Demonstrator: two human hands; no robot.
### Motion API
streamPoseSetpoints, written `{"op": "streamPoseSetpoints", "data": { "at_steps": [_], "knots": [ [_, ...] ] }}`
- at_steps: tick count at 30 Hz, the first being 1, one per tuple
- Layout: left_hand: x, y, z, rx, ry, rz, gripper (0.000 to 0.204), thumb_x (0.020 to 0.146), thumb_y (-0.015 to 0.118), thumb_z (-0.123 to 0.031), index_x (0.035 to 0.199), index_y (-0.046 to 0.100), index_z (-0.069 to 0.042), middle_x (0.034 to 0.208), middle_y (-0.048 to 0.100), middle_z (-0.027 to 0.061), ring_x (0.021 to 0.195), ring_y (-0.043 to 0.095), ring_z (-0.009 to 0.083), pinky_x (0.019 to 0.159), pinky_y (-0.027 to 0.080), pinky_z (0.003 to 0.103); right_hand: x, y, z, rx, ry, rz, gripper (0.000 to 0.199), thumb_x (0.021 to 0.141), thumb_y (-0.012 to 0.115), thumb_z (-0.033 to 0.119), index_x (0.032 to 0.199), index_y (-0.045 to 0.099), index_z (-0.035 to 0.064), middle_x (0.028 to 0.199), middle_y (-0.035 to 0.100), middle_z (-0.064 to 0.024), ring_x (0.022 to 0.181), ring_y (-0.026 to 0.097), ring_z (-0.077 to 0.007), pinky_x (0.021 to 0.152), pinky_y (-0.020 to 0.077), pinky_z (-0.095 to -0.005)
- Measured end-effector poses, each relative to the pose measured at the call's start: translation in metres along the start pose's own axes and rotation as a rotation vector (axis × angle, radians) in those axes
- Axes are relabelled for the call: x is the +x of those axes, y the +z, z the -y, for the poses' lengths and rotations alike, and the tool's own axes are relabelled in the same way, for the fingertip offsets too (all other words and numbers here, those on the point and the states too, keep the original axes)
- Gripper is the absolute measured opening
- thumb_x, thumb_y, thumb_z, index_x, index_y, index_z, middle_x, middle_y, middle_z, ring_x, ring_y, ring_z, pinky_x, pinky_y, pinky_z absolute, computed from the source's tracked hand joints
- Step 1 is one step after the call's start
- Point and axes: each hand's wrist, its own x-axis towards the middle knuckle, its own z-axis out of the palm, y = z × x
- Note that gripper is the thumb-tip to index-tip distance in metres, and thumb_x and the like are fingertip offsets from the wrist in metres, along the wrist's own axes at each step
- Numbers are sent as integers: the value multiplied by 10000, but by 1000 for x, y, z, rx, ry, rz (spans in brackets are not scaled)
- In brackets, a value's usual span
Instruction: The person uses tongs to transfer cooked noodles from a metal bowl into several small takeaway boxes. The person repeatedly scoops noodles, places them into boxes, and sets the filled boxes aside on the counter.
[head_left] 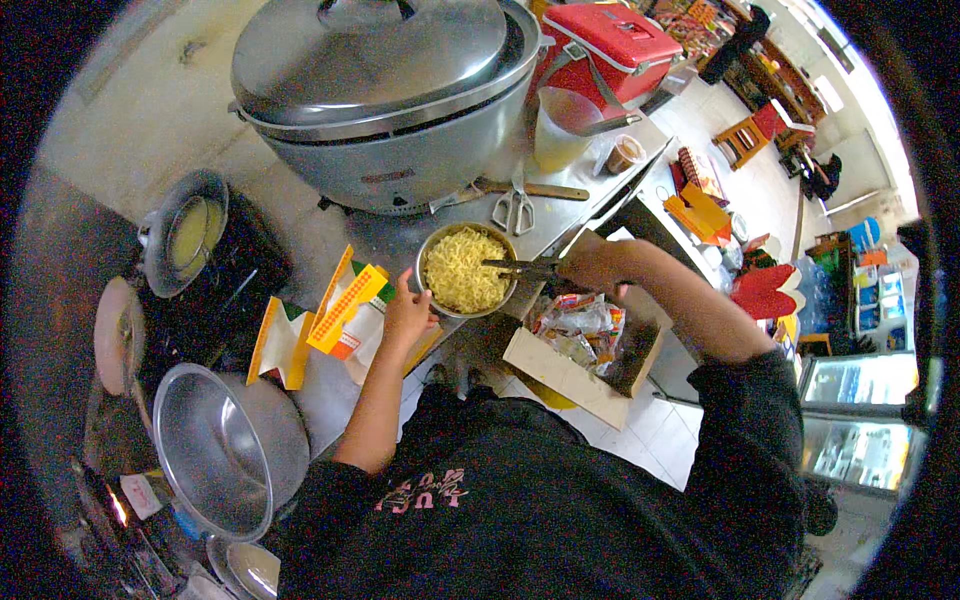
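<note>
A round metal bowl [424, 291] full of yellow noodles [466, 268] rests on the steel counter in front of me. My left hand [408, 318] grips the bowl's near left rim, fingers bent against its side. Coming in from the right, my right hand [597, 262] is closed around dark tongs [530, 268], whose tips lie in the noodles. Yellow and white packets [345, 312] sit on the counter just left of my left hand, one torn open. Beyond the bowl lie a pair of metal scissors [515, 210] and a wooden-handled tool [535, 189].
A big lidded rice cooker [390, 165] stands behind the bowl. To the left are a stove with a pot [185, 235] and a large metal basin [215, 450]. Below my right arm, an open drawer [565, 378] holds packets. A red cooler [610, 55] and plastic jug [562, 130] stand far right.
</note>
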Motion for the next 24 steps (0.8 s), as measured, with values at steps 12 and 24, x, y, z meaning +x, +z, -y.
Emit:
{"op": "streamPoseSetpoints", "data": {
  "at_steps": [12, 24],
  "knots": [
    [21, -17, 17, -198, -34, 232, 679, 976, 557, -71, 1527, 175, -176, 846, 654, 157, 667, 704, 236, 533, 591, 344, 87, 13, 58, 635, 167, -122, 565, 939, 470, 595, 763, 625, 82, 565, 523, -15, 422, 475, -148, 383, 409, -343],
    [10, -15, 16, -268, -36, 200, 704, 970, 554, -51, 1552, 169, -143, 891, 674, 162, 712, 721, 234, 569, 609, 313, 85, 85, 38, 938, 240, -506, 381, 937, 648, 374, 711, 644, 68, 561, 504, 33, 433, 409, -74, 389, 305, -274]
  ]
}}
